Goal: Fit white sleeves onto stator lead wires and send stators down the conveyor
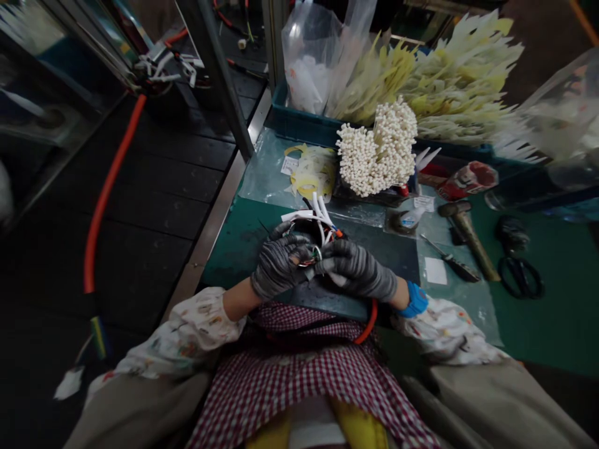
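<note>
Both my hands wear grey striped knit gloves and meet over the stripped end of an orange cable (369,321) at the bench's near edge. My left hand (281,262) is closed, its fingertips pinching thin wires (306,259). Close by on the right, my right hand (358,268) is closed on the same wire bundle, fingertips nearly touching the left ones. White-sleeved wires (322,215) fan up and away beyond the hands, with a small orange piece among them. Exactly which wires each hand grips is partly hidden by the fingers.
Bundled white-tipped sticks (377,149) stand behind the hands, before a teal bin (299,121) of pale yellow sleeves (458,81). To the right lie a hammer (475,243), a screwdriver (453,262) and black-handled scissors (519,277). Another orange cable (110,187) hangs at left beside a metal post (218,75).
</note>
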Action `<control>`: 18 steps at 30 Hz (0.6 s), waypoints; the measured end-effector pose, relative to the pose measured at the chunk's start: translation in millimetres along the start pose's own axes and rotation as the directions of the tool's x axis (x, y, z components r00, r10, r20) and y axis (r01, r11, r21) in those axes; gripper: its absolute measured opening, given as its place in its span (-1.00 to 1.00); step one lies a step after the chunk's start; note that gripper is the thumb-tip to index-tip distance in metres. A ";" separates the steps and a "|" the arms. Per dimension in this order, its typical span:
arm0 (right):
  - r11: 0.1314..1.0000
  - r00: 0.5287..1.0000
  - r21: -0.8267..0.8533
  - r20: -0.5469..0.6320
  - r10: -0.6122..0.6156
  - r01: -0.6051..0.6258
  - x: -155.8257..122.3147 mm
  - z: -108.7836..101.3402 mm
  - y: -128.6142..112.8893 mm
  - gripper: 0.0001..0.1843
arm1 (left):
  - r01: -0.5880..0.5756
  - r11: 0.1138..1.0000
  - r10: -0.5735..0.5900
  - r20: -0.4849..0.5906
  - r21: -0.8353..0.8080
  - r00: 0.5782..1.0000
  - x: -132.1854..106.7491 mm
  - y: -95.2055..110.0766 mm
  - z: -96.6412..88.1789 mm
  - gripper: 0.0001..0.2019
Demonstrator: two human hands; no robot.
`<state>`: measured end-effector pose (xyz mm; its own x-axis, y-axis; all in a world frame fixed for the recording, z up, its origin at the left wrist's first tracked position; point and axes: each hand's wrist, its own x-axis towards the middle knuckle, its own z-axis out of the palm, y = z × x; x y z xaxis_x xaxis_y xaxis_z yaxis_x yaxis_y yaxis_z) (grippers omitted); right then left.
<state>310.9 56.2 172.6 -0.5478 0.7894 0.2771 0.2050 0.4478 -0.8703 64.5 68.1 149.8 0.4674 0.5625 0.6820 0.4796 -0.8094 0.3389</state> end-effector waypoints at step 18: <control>0.880 0.988 -0.458 -0.130 0.078 -0.130 69.5 10.1 -11.0 -0.76 | 0.001 1.000 0.003 0.218 -0.015 0.976 -5.2 -15.0 -7.9 -0.83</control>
<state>262.4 101.9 197.3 -0.4197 0.8699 0.2593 0.6226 0.4837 -0.6151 49.0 75.9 146.3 0.6196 0.5836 0.5249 0.4685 -0.8115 0.3492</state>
